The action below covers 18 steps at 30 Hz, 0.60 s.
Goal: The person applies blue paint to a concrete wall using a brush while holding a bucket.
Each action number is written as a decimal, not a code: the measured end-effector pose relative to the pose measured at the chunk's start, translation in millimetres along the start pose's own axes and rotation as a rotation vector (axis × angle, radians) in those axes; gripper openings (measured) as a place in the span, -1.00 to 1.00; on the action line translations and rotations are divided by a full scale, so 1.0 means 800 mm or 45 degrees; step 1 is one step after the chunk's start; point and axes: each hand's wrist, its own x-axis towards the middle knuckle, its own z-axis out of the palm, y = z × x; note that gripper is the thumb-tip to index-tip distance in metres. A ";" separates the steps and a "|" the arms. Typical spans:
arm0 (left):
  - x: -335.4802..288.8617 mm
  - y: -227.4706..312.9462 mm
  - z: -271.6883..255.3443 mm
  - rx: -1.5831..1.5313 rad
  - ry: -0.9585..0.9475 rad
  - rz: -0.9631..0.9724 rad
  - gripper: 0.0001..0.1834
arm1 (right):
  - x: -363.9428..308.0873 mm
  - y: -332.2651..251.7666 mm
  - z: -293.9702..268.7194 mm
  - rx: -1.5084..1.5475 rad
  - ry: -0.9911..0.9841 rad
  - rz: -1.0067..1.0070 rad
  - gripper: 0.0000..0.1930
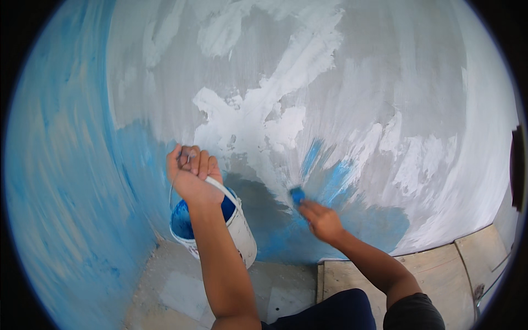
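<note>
My left hand [195, 171] is raised in front of the wall with its fingers curled round the handle of a white paint bucket [240, 242]. The bucket hangs tilted behind my left forearm, which hides part of it. Blue paint [183, 221] coats its inside. Lower right of the middle, my right hand [323, 221] is closed on a paintbrush, its blue-covered head [297, 194] against the wall and smeared by motion. Fresh blue streaks [338, 179] fan out beside the brush over the grey and white wall [374, 66].
On the left, an adjoining wall [60, 165] is streaked light blue. Pale wooden boards [434, 275] lie at the lower right along the wall's foot. The floor [181, 291] has light patches. A dark object [517, 168] stands at the far right edge.
</note>
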 end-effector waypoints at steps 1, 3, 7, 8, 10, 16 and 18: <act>-0.002 0.004 0.003 -0.017 0.013 -0.005 -0.66 | -0.013 -0.010 0.001 0.078 -0.124 0.054 -0.62; -0.003 0.014 0.012 -0.020 0.066 0.032 -0.66 | -0.018 -0.008 -0.001 0.135 -0.211 0.142 -0.63; 0.000 0.040 0.015 0.077 0.048 0.120 -0.66 | 0.083 0.015 -0.070 0.267 0.194 0.262 -0.70; 0.002 0.037 0.012 0.082 0.037 0.124 -0.66 | 0.105 0.026 -0.090 0.286 0.326 0.317 -0.73; 0.002 0.043 0.005 0.163 0.099 0.144 -0.66 | 0.137 0.034 -0.108 0.343 0.520 0.382 -0.78; 0.006 0.060 -0.001 0.231 0.121 0.207 -0.66 | 0.086 0.031 -0.042 -0.108 0.326 -0.110 -0.66; 0.005 0.067 -0.008 0.225 0.129 0.218 -0.65 | 0.064 0.009 -0.025 -0.032 -0.032 -0.193 -0.66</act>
